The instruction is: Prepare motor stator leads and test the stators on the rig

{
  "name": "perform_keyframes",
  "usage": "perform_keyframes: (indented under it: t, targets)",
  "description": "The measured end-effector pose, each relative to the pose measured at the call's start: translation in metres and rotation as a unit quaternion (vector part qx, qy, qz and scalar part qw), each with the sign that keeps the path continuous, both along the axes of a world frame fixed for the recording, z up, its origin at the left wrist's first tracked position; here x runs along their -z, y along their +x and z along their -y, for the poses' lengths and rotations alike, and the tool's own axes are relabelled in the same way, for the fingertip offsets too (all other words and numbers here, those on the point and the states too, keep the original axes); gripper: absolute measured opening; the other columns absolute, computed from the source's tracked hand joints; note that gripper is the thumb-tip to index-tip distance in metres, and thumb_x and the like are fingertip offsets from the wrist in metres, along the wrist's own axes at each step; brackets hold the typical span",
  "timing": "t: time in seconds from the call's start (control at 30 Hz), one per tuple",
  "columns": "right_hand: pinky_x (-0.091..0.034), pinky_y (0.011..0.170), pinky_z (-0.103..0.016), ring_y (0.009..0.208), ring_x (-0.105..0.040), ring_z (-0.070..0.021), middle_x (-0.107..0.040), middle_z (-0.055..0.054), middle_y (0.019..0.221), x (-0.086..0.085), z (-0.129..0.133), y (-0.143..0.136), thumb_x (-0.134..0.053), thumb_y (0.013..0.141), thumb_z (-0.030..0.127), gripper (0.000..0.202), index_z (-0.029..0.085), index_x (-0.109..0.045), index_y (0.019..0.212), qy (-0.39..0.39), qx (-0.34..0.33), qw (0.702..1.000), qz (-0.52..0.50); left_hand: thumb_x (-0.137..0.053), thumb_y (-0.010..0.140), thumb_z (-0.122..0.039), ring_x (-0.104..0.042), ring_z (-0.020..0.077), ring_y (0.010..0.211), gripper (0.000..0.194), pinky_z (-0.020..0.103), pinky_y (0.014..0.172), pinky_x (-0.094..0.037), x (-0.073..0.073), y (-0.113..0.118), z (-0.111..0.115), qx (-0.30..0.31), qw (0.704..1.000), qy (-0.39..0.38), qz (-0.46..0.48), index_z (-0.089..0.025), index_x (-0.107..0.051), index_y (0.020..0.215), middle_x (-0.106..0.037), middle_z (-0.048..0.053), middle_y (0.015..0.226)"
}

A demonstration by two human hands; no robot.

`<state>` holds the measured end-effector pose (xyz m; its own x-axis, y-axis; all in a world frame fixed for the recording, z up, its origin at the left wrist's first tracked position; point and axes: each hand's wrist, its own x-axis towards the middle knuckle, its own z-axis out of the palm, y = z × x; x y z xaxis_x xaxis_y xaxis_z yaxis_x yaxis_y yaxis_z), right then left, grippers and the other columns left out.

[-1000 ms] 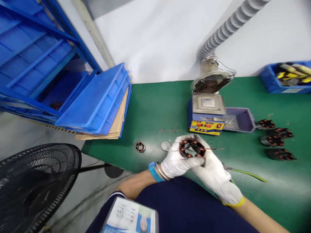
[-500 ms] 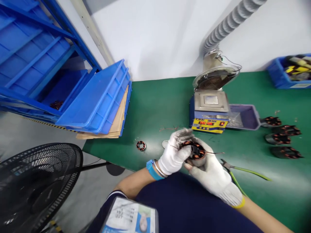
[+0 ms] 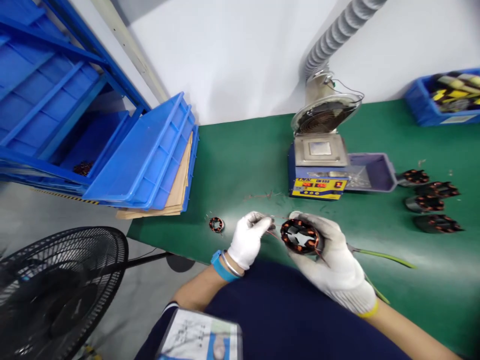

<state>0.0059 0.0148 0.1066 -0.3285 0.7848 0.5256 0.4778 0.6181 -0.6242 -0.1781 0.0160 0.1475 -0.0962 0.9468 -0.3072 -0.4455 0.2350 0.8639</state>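
Observation:
My right hand [image 3: 332, 255], in a white glove, wraps round a motor stator [image 3: 318, 243], a black ring with copper windings whose open face is turned up toward me. Left of it, my gloved left hand [image 3: 248, 237] pinches the thin copper lead wire [image 3: 273, 233] that runs out from the stator. Partly behind my right hand lie green-handled cutters [image 3: 386, 257] on the table. A smaller wound ring [image 3: 216, 225] rests on the green surface to the left of my left hand.
Beyond my hands stands a blue and yellow solder pot unit [image 3: 318, 172] under an extraction hose [image 3: 341, 40]. A purple tray [image 3: 392, 172] adjoins it, with several stators [image 3: 425, 204] farther right. Blue crates [image 3: 138, 160] and a black fan [image 3: 63, 295] are at left.
My left hand has come off the stator and moved left, drawing out a lead wire. My right hand has tilted the stator so its opening faces me more.

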Motion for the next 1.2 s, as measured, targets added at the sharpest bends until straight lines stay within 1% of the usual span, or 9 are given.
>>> perform_keyframes:
  t: [0.17, 0.33, 0.4, 0.53, 0.77, 0.83, 0.93, 1.07, 1.2]
  targets:
    - [-0.051, 0.099, -0.056, 0.117, -0.059, -0.0379, -0.055, -0.015, 0.128, -0.010, 0.001, -0.005, -0.071, 0.075, 0.022, 0.075, 0.027, -0.038, 0.142, 0.010, 0.044, 0.999, -0.029, -0.083, 0.066, -0.037, -0.062, 0.0246, 0.107, 0.028, 0.040, 0.101, -0.044, 0.002, -0.002, 0.004, 0.039, 0.999, 0.011, 0.033, -0.014, -0.066, 0.069, -0.064, 0.012, 0.123]
    - [-0.054, 0.094, -0.057, 0.115, -0.059, -0.0372, -0.056, -0.015, 0.125, -0.012, 0.002, -0.007, -0.070, 0.075, 0.023, 0.070, 0.023, -0.042, 0.139, 0.031, 0.050, 0.998, -0.029, -0.086, 0.062, -0.043, -0.059, 0.0289, 0.116, 0.035, 0.044, 0.108, -0.039, 0.008, 0.007, 0.005, 0.059, 0.998, 0.001, 0.037, -0.016, -0.068, 0.075, -0.068, 0.012, 0.114]
    - [-0.053, 0.095, -0.057, 0.116, -0.059, -0.0373, -0.055, -0.015, 0.125, -0.011, 0.004, -0.005, -0.070, 0.075, 0.022, 0.072, 0.026, -0.041, 0.140, 0.018, 0.053, 0.998, -0.030, -0.087, 0.060, -0.045, -0.062, 0.0264, 0.107, 0.039, 0.041, 0.101, -0.044, 0.010, 0.009, 0.004, 0.062, 0.996, -0.017, 0.055, -0.015, -0.068, 0.076, -0.068, 0.011, 0.110]
    - [-0.052, 0.099, -0.055, 0.118, -0.058, -0.0357, -0.054, -0.012, 0.127, -0.009, 0.005, 0.000, -0.069, 0.075, 0.023, 0.075, 0.031, -0.037, 0.142, -0.008, 0.063, 0.997, -0.033, -0.080, 0.070, -0.050, -0.064, 0.0194, 0.091, 0.040, 0.034, 0.084, -0.050, 0.009, 0.011, 0.001, 0.024, 0.998, 0.001, 0.063, -0.017, -0.068, 0.088, -0.068, 0.009, 0.106]
    - [-0.057, 0.089, -0.051, 0.109, -0.062, -0.0339, -0.055, -0.012, 0.120, -0.012, 0.010, 0.006, -0.070, 0.079, 0.033, 0.070, 0.028, -0.037, 0.140, 0.003, 0.066, 0.998, 0.002, -0.076, 0.074, -0.040, -0.067, 0.0208, 0.090, 0.027, 0.034, 0.089, -0.051, 0.007, 0.009, -0.009, 0.047, 0.992, 0.092, -0.079, -0.014, -0.070, 0.073, -0.073, 0.011, 0.093]
    - [-0.056, 0.089, -0.050, 0.106, -0.062, -0.0328, -0.055, -0.012, 0.119, -0.003, 0.011, 0.013, -0.069, 0.080, 0.035, 0.068, 0.029, -0.037, 0.139, -0.022, 0.092, 0.995, 0.013, -0.077, 0.073, -0.043, -0.067, 0.0193, 0.085, 0.030, 0.033, 0.085, -0.053, 0.015, 0.003, -0.011, 0.005, 0.997, 0.065, -0.050, -0.014, -0.070, 0.080, -0.073, 0.011, 0.094]
    - [-0.055, 0.091, -0.049, 0.105, -0.063, -0.0325, -0.055, -0.013, 0.120, 0.024, 0.004, 0.028, -0.069, 0.078, 0.043, 0.069, 0.025, -0.038, 0.137, -0.080, 0.157, 0.984, 0.030, -0.079, 0.071, -0.044, -0.068, 0.0175, 0.081, 0.036, 0.031, 0.081, -0.054, 0.034, -0.011, -0.007, -0.054, 0.998, 0.010, -0.028, -0.015, -0.069, 0.088, -0.072, 0.009, 0.098]
    - [-0.052, 0.094, -0.048, 0.109, -0.062, -0.0343, -0.055, -0.017, 0.125, 0.057, -0.014, 0.050, -0.065, 0.075, 0.050, 0.070, 0.018, -0.044, 0.133, -0.180, 0.228, 0.950, 0.119, -0.078, 0.072, -0.042, -0.067, 0.0163, 0.082, 0.033, 0.028, 0.078, -0.053, 0.069, -0.032, 0.013, -0.054, 0.994, -0.087, -0.045, -0.014, -0.067, 0.086, -0.071, 0.008, 0.095]
    - [-0.049, 0.097, -0.047, 0.115, -0.059, -0.0360, -0.052, -0.019, 0.131, 0.064, -0.027, 0.059, -0.060, 0.077, 0.049, 0.070, 0.016, -0.044, 0.137, -0.219, 0.228, 0.925, 0.210, -0.079, 0.069, -0.044, -0.065, 0.0149, 0.069, 0.036, 0.027, 0.066, -0.052, 0.105, -0.042, 0.040, -0.042, 0.983, -0.174, -0.031, -0.012, -0.065, 0.079, -0.071, 0.009, 0.087]
